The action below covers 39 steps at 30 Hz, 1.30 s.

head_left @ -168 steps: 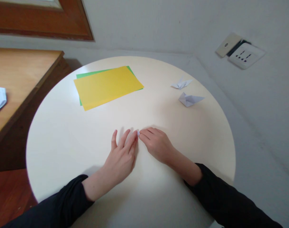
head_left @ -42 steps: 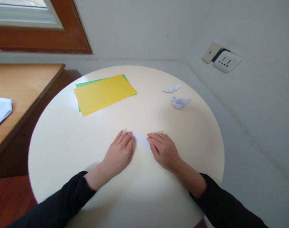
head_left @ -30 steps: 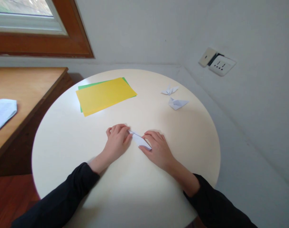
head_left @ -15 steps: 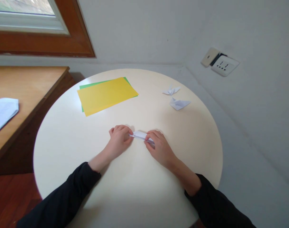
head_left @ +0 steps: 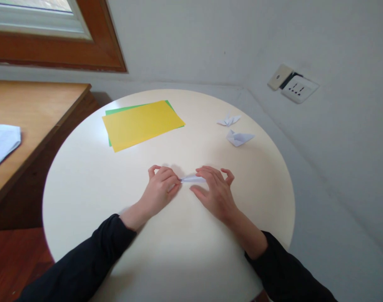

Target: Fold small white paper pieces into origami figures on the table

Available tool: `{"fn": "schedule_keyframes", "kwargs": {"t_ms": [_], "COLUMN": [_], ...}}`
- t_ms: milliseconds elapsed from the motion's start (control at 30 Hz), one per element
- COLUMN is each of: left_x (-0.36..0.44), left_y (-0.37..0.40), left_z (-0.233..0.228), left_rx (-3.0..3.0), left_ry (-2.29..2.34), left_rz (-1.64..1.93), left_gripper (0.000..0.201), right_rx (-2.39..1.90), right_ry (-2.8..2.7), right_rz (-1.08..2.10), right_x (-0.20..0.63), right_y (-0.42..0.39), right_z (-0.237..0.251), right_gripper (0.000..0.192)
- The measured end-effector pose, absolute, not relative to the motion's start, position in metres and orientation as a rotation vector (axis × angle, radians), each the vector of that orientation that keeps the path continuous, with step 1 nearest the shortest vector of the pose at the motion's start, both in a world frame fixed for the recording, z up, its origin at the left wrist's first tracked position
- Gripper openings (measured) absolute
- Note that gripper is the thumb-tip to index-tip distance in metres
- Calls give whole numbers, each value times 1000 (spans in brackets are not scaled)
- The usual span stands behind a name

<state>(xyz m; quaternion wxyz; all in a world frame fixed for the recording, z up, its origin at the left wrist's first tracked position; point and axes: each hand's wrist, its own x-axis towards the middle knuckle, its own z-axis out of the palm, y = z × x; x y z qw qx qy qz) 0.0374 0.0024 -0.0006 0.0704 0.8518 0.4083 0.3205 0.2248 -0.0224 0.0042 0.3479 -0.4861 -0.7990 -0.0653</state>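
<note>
left hand pinches folded white paper strip at its left tip | right hand grips right end | long axis runs hand-to-hand (low over bench)

No legible text, label or brand; wall socket plate bears dark slots only, no lettering

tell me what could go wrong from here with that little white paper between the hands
The folded white paper is narrow and pinched only at its ends by the left hand and right hand, so a hard pull might tear it or skew the crease. The round table looks smooth, so the paper may slide while being pressed. A wide sweep of the right hand could knock the two folded paper figures.
</note>
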Motion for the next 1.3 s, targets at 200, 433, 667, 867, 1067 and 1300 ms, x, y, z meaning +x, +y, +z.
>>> {"fn": "schedule_keyframes", "kwargs": {"t_ms": [200,433,667,867,1067,1300], "left_x": [39,37,36,38,35,32], "left_y": [-4,-9,-10,-13,-14,-17], "left_z": [2,-3,-5,-1,-1,-3], "left_rx": [2795,2882,2867,2918,2822,2715], "left_ry": [1080,1066,1108,1062,1123,1216], "left_rz": [1005,882,884,878,823,811], "left_gripper": [14,16,15,18,18,19], "right_rx": [-1144,-1077,-1059,-993,-1022,-1059], "right_ry": [-2202,-2330,-2324,-2281,-2326,-2374], "right_rz": [-158,-198,-140,-118,-90,22], "right_x": [216,219,220,218,217,218], "right_y": [-22,-21,-22,-25,-26,-27], "right_z": [4,-5,-7,-5,-6,-9], "right_gripper": [14,18,16,9,20,17]}}
